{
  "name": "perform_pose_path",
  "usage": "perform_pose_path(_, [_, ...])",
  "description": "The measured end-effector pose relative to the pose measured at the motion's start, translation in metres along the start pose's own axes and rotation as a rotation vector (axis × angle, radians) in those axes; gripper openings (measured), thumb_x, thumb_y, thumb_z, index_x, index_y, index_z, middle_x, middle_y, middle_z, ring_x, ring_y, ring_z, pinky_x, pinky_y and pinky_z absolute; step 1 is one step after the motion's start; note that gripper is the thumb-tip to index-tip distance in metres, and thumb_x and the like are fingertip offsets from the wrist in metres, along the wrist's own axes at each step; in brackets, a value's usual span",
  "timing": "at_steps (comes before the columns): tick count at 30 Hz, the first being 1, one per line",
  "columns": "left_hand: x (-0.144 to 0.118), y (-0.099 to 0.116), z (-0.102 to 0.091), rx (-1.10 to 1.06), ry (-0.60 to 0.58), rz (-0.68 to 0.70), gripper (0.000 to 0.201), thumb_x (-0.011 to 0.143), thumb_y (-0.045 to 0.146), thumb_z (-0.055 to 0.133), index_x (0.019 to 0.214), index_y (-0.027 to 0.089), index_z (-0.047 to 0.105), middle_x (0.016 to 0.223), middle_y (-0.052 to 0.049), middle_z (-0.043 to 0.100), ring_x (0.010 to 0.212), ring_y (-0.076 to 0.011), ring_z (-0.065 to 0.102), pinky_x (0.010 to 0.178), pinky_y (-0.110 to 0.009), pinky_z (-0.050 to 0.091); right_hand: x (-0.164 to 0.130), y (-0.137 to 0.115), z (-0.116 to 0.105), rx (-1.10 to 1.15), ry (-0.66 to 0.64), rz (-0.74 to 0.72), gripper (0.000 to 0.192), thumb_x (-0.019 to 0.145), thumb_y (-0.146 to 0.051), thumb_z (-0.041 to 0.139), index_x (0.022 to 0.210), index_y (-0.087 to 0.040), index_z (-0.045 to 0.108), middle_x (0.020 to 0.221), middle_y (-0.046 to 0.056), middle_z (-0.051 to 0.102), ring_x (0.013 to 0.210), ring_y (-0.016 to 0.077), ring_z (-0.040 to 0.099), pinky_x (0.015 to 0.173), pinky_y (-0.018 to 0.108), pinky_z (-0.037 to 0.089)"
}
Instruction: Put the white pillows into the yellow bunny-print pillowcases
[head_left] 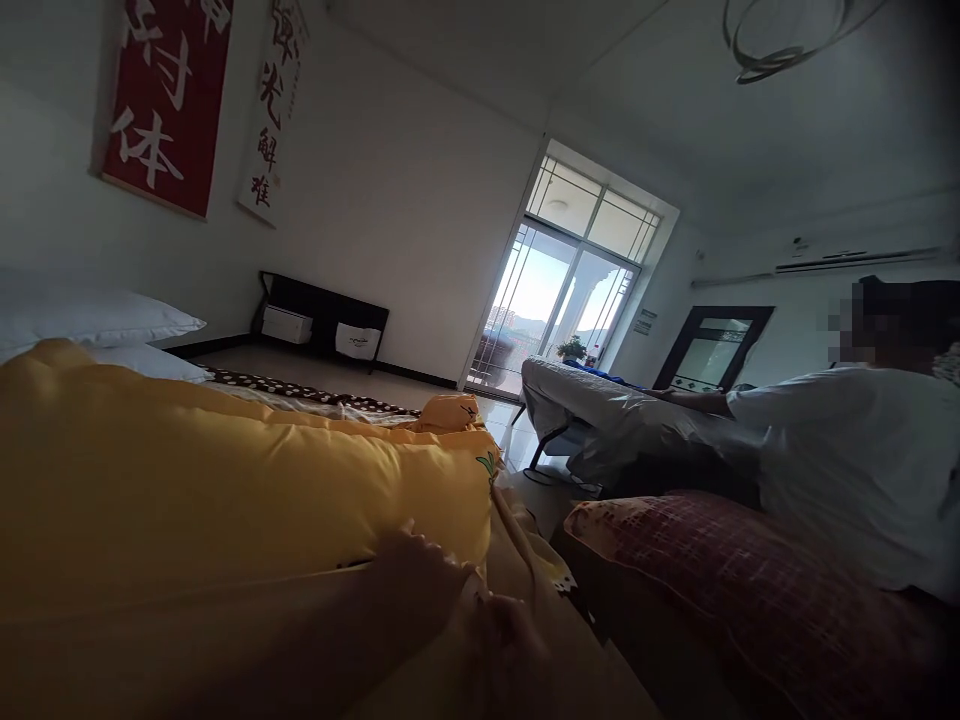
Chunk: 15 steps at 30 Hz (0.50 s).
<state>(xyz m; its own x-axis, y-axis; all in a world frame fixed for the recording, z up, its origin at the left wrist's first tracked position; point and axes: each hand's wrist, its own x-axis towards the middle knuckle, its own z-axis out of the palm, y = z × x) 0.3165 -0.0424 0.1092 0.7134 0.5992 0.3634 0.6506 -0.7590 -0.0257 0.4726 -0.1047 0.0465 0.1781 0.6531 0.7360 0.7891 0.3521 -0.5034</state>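
Observation:
A long, plump yellow pillow (247,470) lies across the left and middle of the view, with a small green leaf pattern near its right end. In front of it my left hand (420,570) has its fingers curled closed on the yellow fabric (457,650) by the pillow's lower right corner. Close beside it, my right hand (514,630) is also closed, pinching the same fabric; it is dark and partly blurred. A smaller folded yellow piece (448,412) sits behind the pillow's right end.
White pillows (97,310) and a brown dotted cloth (300,385) lie behind. A red patterned cushion (712,550) is at right, near a person in a white top (847,440) at a plastic-covered table (585,390). A black bench (322,315) stands by the wall.

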Motion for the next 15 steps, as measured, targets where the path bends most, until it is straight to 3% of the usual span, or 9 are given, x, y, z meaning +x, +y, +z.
perform_pose_path(4, [0.001, 0.004, -0.007, -0.010, -0.055, -0.044, 0.020, 0.087, 0.018, 0.047, 0.082, 0.021, 0.066, 0.079, -0.006, 0.072, 0.072, -0.0269, 0.069, 0.075, -0.048, 0.046, 0.009, 0.006, -0.009, -0.020, -0.073, -0.065, 0.023, 0.087, -0.043, 0.054, 0.072, -0.027, 0.062, 0.063, 0.002, 0.060, 0.055, 0.0175, 0.053, 0.047, 0.029, 0.039])
perform_pose_path(10, [0.002, 0.005, -0.008, -0.038, -0.076, -0.031, 0.027, 0.092, 0.024, 0.041, 0.086, 0.022, 0.068, 0.080, -0.007, 0.073, 0.074, -0.0274, 0.070, 0.082, -0.053, 0.045, 0.011, 0.037, 0.019, -0.006, 0.121, -0.050, 0.036, 0.090, -0.047, 0.049, 0.061, -0.026, 0.056, 0.055, 0.001, 0.055, 0.050, 0.0166, 0.051, 0.047, 0.029, 0.038])
perform_pose_path(15, [0.002, 0.005, -0.005, -0.036, -0.078, -0.009, 0.025, 0.091, 0.021, 0.042, 0.090, 0.022, 0.068, 0.081, -0.008, 0.073, 0.074, -0.0293, 0.070, 0.079, -0.053, 0.046, 0.007, 0.046, 0.030, -0.036, -0.012, 0.081, 0.034, 0.090, -0.046, 0.050, 0.067, -0.023, 0.059, 0.061, 0.001, 0.060, 0.055, 0.0154, 0.055, 0.051, 0.026, 0.041])
